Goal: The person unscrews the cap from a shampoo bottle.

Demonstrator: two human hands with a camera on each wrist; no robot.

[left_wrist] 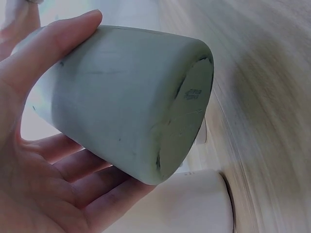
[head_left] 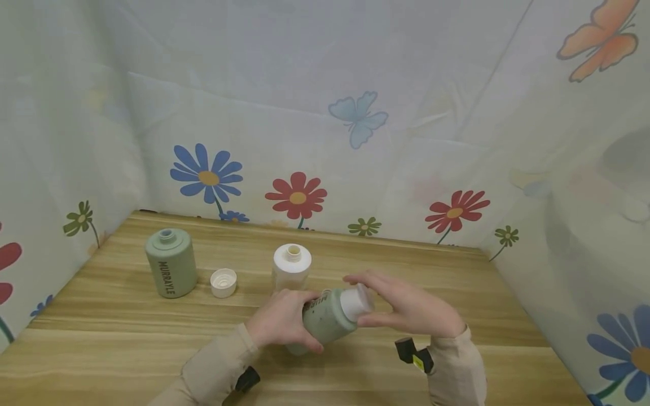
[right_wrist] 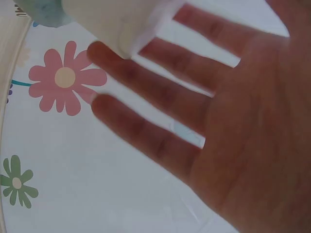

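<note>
Tilted above the table, a green bottle [head_left: 327,318] with dark lettering lies in my left hand [head_left: 284,321], which grips its body between thumb and fingers. The left wrist view shows the bottle's base [left_wrist: 187,114], scuffed along its rim. A white cap [head_left: 354,303] sits on the bottle's neck, pointing right. My right hand [head_left: 411,304] holds this cap between thumb and fingertips. Its outer fingers are spread in the right wrist view, where the cap [right_wrist: 114,22] is blurred. Just behind my left hand stands an uncapped white bottle [head_left: 291,265], its lower part hidden.
A second green bottle [head_left: 171,265], marked MURRAYLE, stands uncapped at the left. Beside it a loose white cap [head_left: 223,282] lies with its hollow side up. Flower-printed cloth [head_left: 315,141] hangs around the wooden table [head_left: 127,344] at the back and sides.
</note>
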